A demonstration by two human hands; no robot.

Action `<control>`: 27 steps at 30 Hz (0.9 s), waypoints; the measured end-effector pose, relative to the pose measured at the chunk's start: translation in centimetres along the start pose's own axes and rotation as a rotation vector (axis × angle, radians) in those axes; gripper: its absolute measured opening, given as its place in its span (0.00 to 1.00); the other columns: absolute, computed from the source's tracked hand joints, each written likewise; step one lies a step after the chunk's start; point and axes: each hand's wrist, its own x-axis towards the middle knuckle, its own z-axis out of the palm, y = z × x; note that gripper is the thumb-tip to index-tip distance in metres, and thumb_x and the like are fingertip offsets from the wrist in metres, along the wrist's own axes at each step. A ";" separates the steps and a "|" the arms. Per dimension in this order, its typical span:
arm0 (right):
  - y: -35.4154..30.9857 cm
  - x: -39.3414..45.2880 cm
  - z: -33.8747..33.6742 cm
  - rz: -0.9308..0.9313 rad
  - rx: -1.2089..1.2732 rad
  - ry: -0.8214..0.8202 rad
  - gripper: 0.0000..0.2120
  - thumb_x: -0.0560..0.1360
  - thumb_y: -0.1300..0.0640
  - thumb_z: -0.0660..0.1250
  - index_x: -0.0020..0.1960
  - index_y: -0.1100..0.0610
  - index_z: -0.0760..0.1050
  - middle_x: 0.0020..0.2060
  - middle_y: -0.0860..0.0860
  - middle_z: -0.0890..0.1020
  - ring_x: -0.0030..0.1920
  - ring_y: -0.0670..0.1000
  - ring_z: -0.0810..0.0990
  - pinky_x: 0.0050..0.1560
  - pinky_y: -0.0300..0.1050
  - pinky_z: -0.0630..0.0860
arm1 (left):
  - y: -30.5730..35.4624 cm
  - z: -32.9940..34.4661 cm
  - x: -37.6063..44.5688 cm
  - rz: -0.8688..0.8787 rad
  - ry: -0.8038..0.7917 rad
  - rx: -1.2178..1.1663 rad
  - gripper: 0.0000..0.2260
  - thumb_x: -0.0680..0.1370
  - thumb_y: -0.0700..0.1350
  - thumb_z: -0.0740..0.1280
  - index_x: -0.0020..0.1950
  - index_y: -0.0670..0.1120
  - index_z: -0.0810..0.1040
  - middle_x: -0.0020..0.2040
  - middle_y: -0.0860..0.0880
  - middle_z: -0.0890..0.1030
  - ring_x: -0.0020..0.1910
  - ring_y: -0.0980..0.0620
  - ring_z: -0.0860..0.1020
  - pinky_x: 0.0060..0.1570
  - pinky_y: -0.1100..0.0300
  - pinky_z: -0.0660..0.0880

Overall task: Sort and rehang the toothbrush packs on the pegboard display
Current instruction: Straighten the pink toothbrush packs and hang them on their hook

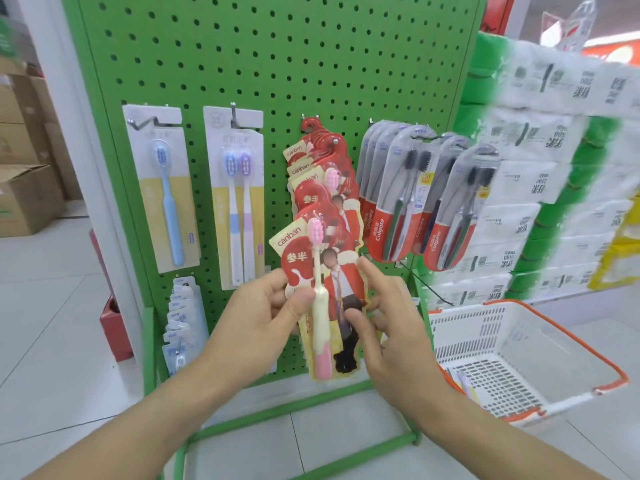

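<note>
Hands at centre, in front of the green pegboard (pixel 277 64). Left hand (pixel 273 306) pinches the lower left edge of a red canban pack (pixel 332 282), thumb on the face, fingers behind. Right hand (pixel 384 317) touches the same pack's right edge with loosely spread fingers, index pointing up. Pack is off its peg and tilted, just below the hanging canban stack (pixel 322 174).

Relative to the pegboard: left, a single blue-brush pack (pixel 162 188) and a twin pack (pixel 237 192) hang on their own hooks; right, a full row of Colgate packs (pixel 426 195); lower left, small pale packs (pixel 181 317).

White basket (pixel 519 355), right of the pegboard on the floor, holds what looks like one or two packs at its near corner.

Judgement: sorting mostly done; held pack and basket remainder not yet hung.
</note>
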 end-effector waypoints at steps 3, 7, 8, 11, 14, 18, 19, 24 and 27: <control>0.0 1.3 -0.1 -0.024 0.025 0.103 0.29 0.79 0.69 0.67 0.76 0.51 0.66 0.54 0.39 0.70 0.47 0.40 0.76 0.48 0.42 0.80 | 0.4 -0.1 0.7 0.052 -0.004 -0.110 0.15 0.80 0.45 0.63 0.67 0.51 0.71 0.52 0.48 0.87 0.53 0.48 0.85 0.56 0.50 0.81; -0.7 3.0 0.4 -0.020 0.098 0.221 0.29 0.79 0.69 0.67 0.74 0.47 0.66 0.51 0.37 0.70 0.45 0.42 0.75 0.45 0.40 0.80 | 0.8 0.8 1.3 0.102 0.062 -0.106 0.21 0.82 0.33 0.62 0.69 0.54 0.68 0.55 0.53 0.86 0.54 0.53 0.84 0.55 0.57 0.81; -0.9 3.2 0.5 -0.004 0.127 0.243 0.29 0.79 0.69 0.67 0.73 0.46 0.66 0.51 0.38 0.70 0.45 0.44 0.76 0.44 0.38 0.80 | 0.8 0.9 1.5 0.117 0.071 -0.087 0.22 0.82 0.34 0.62 0.71 0.55 0.68 0.54 0.53 0.86 0.53 0.52 0.85 0.55 0.56 0.81; -1.1 3.9 0.7 0.068 0.213 0.305 0.29 0.79 0.67 0.68 0.72 0.43 0.68 0.51 0.42 0.73 0.44 0.49 0.79 0.42 0.36 0.79 | 0.9 0.9 1.7 0.152 0.070 -0.068 0.23 0.84 0.39 0.61 0.73 0.62 0.66 0.46 0.49 0.87 0.49 0.46 0.85 0.54 0.47 0.81; -1.3 4.3 0.7 0.094 0.192 0.298 0.29 0.78 0.68 0.69 0.71 0.43 0.69 0.49 0.47 0.74 0.43 0.44 0.78 0.44 0.29 0.75 | 0.4 1.0 1.9 0.151 0.103 -0.032 0.24 0.84 0.41 0.61 0.71 0.68 0.66 0.40 0.43 0.85 0.46 0.39 0.82 0.55 0.39 0.78; -1.3 4.5 0.9 0.130 0.125 0.258 0.27 0.78 0.67 0.70 0.72 0.49 0.69 0.48 0.48 0.74 0.41 0.38 0.76 0.45 0.24 0.71 | -0.5 1.1 2.4 0.112 0.116 -0.032 0.23 0.85 0.41 0.61 0.73 0.66 0.66 0.39 0.40 0.84 0.46 0.38 0.83 0.53 0.37 0.78; -1.2 4.5 0.9 0.148 0.126 0.248 0.27 0.78 0.66 0.70 0.72 0.48 0.69 0.48 0.47 0.74 0.41 0.39 0.76 0.46 0.24 0.71 | -0.7 1.0 2.4 0.100 0.106 -0.029 0.23 0.85 0.41 0.60 0.74 0.64 0.66 0.39 0.41 0.85 0.46 0.38 0.83 0.52 0.36 0.79; -0.6 4.4 1.0 0.228 0.182 0.175 0.27 0.79 0.63 0.70 0.73 0.43 0.70 0.48 0.38 0.74 0.43 0.46 0.80 0.43 0.31 0.76 | -1.2 0.7 2.3 0.053 0.045 0.036 0.17 0.85 0.42 0.59 0.69 0.61 0.69 0.45 0.47 0.86 0.44 0.41 0.84 0.47 0.35 0.80; -0.5 4.3 1.0 0.241 0.189 0.162 0.27 0.79 0.64 0.70 0.72 0.42 0.70 0.50 0.44 0.75 0.43 0.46 0.80 0.42 0.32 0.76 | -1.2 1.0 2.4 0.029 0.094 0.027 0.15 0.85 0.39 0.60 0.65 0.57 0.73 0.47 0.50 0.86 0.44 0.47 0.85 0.47 0.36 0.80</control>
